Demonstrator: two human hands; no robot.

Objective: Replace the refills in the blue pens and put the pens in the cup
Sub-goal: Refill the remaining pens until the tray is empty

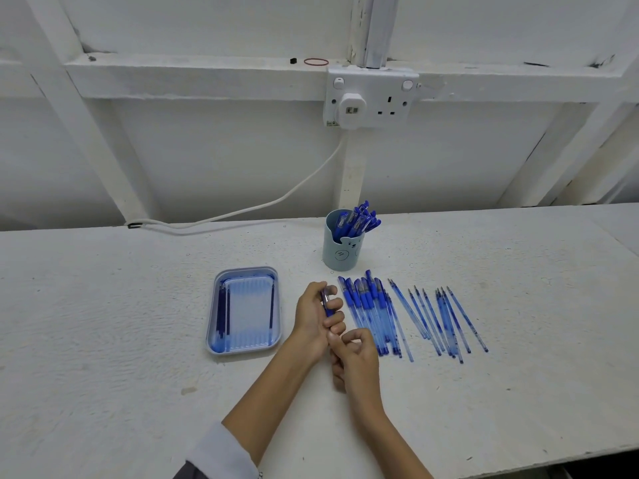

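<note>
My left hand (316, 316) grips a blue pen (326, 300) upright over the white table, fingers curled round its barrel. My right hand (354, 357) sits just below it, fingers curled at the pen's lower end; what it holds there is hidden. A pale blue cup (342, 248) behind holds several blue pens (356, 221). To the right of my hands lies a row of several blue pens (370, 312), and further right several loose thin refills (442, 319).
A blue tray (211, 326) with a few dark refills lies left of my hands. A wall socket (371, 96) with a white plug and cable (242, 210) is behind the table. The table's front edge (518, 464) runs at lower right.
</note>
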